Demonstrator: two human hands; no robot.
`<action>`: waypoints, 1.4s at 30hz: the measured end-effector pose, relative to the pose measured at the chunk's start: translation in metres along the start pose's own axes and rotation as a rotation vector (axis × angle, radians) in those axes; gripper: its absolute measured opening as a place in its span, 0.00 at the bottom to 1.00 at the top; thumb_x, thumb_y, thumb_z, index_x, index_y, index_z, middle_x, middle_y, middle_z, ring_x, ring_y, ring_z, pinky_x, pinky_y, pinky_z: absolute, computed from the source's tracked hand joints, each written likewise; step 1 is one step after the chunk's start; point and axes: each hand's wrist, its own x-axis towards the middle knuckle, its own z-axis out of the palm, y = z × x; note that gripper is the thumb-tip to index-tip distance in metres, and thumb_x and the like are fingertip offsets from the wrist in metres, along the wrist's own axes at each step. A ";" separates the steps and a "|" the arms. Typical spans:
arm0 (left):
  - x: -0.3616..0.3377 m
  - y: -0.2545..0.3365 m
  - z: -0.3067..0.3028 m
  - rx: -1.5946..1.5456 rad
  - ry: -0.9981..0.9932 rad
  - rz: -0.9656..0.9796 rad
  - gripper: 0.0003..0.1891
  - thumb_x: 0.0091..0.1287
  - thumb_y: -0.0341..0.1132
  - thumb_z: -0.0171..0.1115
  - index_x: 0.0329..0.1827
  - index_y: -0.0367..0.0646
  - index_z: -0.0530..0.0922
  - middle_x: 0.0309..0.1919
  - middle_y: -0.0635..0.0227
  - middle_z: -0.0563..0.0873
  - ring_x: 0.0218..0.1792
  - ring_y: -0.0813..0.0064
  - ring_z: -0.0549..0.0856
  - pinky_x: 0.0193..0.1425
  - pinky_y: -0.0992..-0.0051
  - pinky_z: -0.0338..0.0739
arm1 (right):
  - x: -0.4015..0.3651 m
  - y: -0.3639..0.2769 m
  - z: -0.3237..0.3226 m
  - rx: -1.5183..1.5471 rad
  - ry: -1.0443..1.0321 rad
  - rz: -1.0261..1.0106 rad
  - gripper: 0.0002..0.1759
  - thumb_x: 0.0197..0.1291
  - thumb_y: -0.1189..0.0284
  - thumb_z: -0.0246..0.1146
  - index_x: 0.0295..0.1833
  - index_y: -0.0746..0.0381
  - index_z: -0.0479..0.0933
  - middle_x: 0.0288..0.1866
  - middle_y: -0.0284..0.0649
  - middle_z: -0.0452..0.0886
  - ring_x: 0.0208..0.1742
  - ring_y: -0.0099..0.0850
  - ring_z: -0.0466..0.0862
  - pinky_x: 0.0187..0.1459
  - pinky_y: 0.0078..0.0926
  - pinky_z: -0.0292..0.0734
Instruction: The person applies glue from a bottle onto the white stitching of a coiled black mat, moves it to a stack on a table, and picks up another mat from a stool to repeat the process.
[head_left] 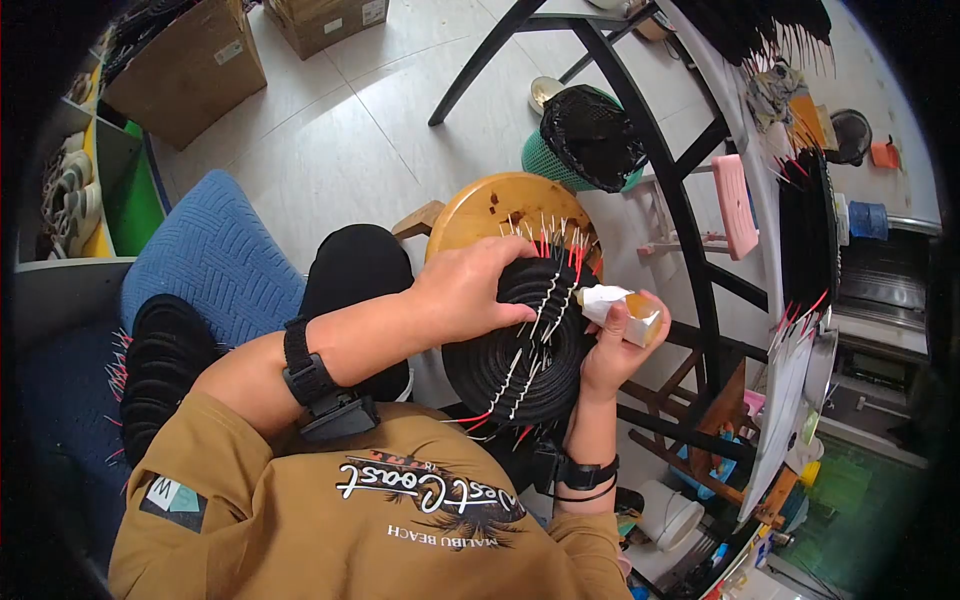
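A round black coil of ribbed cord or tubing [480, 365] rests over my lap against the stool, with thin red and white wire ends sticking out at its top and bottom. White bead lines [508, 385] run across it. My left hand [470, 285] grips the coil's upper left, its thumb lying on the face and its fingers at the far edge. In my right hand [620, 345] is a white squeeze bag [608, 300] with yellowish contents, fingers wrapped round it. The bag's narrow tip points left, right at one of the white lines.
A wooden stool [465, 215] stands just beyond the coil. Behind it is a green bin [540, 155] with a black liner. A black table frame [640, 110] rises at right. More black coils [165, 365] lie on the blue seat at left, near a blue cushion [215, 260].
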 end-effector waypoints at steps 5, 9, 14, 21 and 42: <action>0.000 0.001 -0.001 -0.009 -0.017 -0.023 0.29 0.47 0.44 0.72 0.51 0.46 0.72 0.45 0.60 0.80 0.47 0.60 0.80 0.49 0.67 0.74 | -0.002 -0.004 -0.002 0.027 -0.010 -0.017 0.26 0.57 0.66 0.65 0.54 0.62 0.61 0.38 0.38 0.73 0.28 0.22 0.74 0.25 0.13 0.71; 0.000 -0.001 0.000 0.001 -0.008 -0.019 0.29 0.47 0.44 0.72 0.51 0.46 0.72 0.44 0.61 0.81 0.47 0.60 0.81 0.49 0.67 0.75 | -0.004 -0.003 -0.002 0.008 -0.063 -0.024 0.26 0.57 0.66 0.65 0.55 0.61 0.61 0.39 0.39 0.74 0.28 0.22 0.75 0.25 0.13 0.71; -0.001 0.000 0.000 -0.004 0.014 -0.004 0.29 0.46 0.44 0.72 0.51 0.46 0.72 0.44 0.61 0.81 0.46 0.61 0.81 0.48 0.68 0.75 | -0.005 -0.002 -0.002 0.007 -0.078 -0.002 0.26 0.57 0.67 0.66 0.55 0.62 0.61 0.42 0.40 0.73 0.29 0.22 0.75 0.25 0.14 0.72; 0.000 0.000 0.000 -0.005 0.011 -0.003 0.28 0.46 0.43 0.73 0.50 0.46 0.72 0.43 0.61 0.81 0.46 0.60 0.81 0.48 0.68 0.75 | -0.006 0.002 -0.006 -0.007 -0.098 -0.018 0.27 0.56 0.70 0.66 0.57 0.62 0.60 0.46 0.40 0.71 0.32 0.23 0.75 0.26 0.15 0.72; -0.001 0.001 0.000 0.005 0.002 -0.013 0.29 0.47 0.44 0.72 0.51 0.46 0.72 0.44 0.61 0.81 0.47 0.60 0.81 0.48 0.67 0.75 | -0.009 -0.001 -0.003 0.003 -0.054 -0.007 0.25 0.56 0.69 0.66 0.54 0.62 0.62 0.45 0.43 0.75 0.35 0.24 0.76 0.28 0.14 0.73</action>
